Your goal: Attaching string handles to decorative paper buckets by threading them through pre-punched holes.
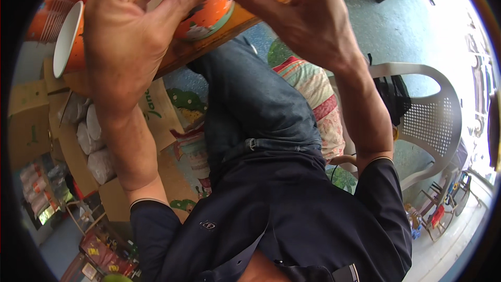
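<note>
Cup (67, 39) left of hands, chair (433, 120) right, boxes (78, 141) lower left.

2 bare hands, left (130, 36) and right (308, 15), meet over 1 orange printed paper piece (209, 18); nearby sit 1 orange paper cup (70, 39), 1 open cardboard box (68, 141), 1 white plastic chair (433, 120), 1 patterned cushion (318, 99).

My shirt (292, 214) dark navy, short sleeves with thin pale edging, small emblem on chest. Blue denim jeans (255, 99). Forearms bare.
</note>
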Available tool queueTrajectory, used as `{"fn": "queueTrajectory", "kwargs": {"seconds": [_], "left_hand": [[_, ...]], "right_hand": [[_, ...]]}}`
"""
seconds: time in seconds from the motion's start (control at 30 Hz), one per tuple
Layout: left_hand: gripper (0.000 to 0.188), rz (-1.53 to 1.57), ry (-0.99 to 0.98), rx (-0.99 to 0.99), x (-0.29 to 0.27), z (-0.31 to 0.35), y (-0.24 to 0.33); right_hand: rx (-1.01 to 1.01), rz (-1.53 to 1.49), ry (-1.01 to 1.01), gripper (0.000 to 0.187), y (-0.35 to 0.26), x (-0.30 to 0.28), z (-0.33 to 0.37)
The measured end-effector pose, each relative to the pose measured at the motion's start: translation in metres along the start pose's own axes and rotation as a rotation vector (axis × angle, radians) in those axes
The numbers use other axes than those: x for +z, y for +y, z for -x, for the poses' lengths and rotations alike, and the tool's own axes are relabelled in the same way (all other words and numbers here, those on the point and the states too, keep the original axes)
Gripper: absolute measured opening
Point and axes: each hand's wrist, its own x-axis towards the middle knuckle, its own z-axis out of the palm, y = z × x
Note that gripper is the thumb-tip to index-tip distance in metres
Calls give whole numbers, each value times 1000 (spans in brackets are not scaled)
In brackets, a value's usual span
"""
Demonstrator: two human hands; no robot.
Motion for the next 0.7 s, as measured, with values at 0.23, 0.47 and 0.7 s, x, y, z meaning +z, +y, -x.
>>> {"fn": "queueTrajectory", "kwargs": {"seconds": [0.23,0.47,0.7], "left_hand": [[29,-182,-90,215,-5,3,-10],[11,-543,-5,242,14,-1,20],[5,-273,-6,173,4,-2,12]], "right_hand": [[-98,65,-32,22,-13,-5,4],[105,-145,-88,25,-2,-7,1],[42,-122,25,32,-4,0,1]]}}
